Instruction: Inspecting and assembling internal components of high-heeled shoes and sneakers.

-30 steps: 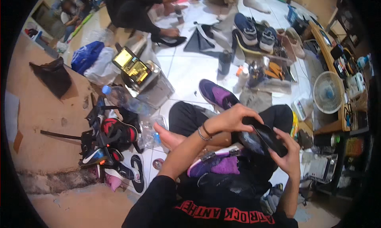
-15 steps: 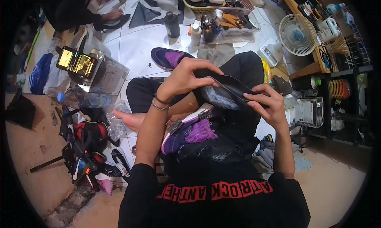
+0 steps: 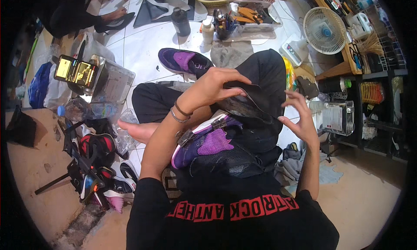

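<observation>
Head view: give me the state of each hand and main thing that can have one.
Left hand: pinching the black piece
Right hand: open, thumb near the piece's edge
Black piece: bent, held up
Floor shoe: upright
Dark bottle: upright
White bottle: upright
Blue-capped bottle: lying, capped
Tool tub: open, tools inside
Fan: upright; running, cannot tell

Centre: the dark sheet (image 3: 247, 105) looks smooth but smudged; below, the purple shoe (image 3: 215, 142) shows coarse woven cloth. Upper centre: glossy floor tiles (image 3: 141, 45), a matt grey rag (image 3: 232, 54), a clear plastic box (image 3: 257, 33). Upper right: a smooth plastic fan (image 3: 325, 31).
</observation>
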Available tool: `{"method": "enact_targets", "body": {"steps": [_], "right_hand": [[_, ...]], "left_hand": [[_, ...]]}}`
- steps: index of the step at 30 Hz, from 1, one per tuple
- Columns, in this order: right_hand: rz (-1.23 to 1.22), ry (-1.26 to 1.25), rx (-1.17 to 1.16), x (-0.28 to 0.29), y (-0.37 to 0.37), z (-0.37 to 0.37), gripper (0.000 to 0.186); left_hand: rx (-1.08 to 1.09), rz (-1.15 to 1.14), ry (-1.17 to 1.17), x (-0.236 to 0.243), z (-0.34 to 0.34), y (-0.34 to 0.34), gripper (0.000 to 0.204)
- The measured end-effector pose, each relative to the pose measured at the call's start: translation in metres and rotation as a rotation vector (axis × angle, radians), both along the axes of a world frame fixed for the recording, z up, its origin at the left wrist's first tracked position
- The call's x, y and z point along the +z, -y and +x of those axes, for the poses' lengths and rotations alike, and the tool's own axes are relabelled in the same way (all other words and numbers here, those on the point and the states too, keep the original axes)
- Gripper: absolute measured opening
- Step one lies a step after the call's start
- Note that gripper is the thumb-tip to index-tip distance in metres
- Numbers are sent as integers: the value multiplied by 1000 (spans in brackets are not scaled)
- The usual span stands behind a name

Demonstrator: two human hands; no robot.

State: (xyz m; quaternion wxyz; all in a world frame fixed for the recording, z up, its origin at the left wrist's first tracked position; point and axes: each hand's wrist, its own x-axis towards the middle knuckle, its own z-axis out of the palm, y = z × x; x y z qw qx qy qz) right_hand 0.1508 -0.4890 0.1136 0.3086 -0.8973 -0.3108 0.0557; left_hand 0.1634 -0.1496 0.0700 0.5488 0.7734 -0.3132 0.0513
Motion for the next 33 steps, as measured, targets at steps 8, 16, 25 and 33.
{"method": "enact_targets", "body": {"steps": [8,16,25,33], "right_hand": [[357,-8,58,-18,-94,22,68],[480,-63,-68,-33,-77,15,30],[388,-150,-161,-5,-69,10,21],[394,-232,-112,-2,-69,11,23]], "left_hand": [[49,-8,5,5,2,-1,35],[-6,-62,27,0,3,-7,35],[58,-92,-101,7,-2,-16,40],[107,-70,87,0,-3,-7,41]]}}
